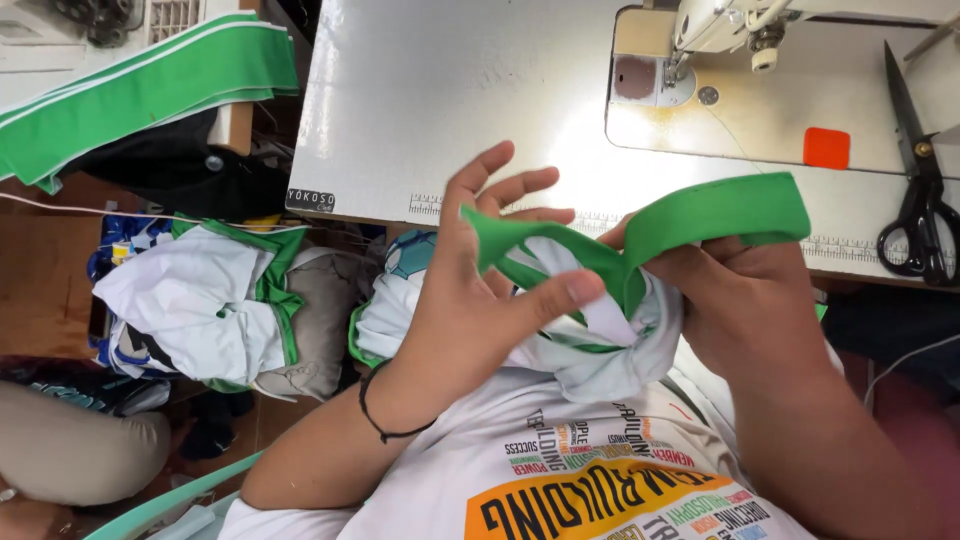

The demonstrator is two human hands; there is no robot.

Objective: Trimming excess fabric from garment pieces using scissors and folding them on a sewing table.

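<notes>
The sewing table (pixel 440 90) fills the upper part of the view — a pale, shiny top with a ruler strip along its near edge. At its far right corner sits the sewing machine (pixel 720 25), and black scissors (pixel 920 200) lie by the right edge, with a small orange square (pixel 826 147) between them. Off the table's left edge, folded green bands (pixel 130 95) are stacked, and below them lies a heap of white and green garments (pixel 215 300); whether it sits in a bin I cannot tell.

Just in front of the table's near edge, both hands work a white garment (pixel 600 355) bunched against the person's chest. The left hand (pixel 480 290) is half open, fingers spread, thumb pressing a green strip (pixel 700 220) against the cloth. The right hand (pixel 740 300) is curled under the strip's wide end — gripping it, though its fingertips are hidden.
</notes>
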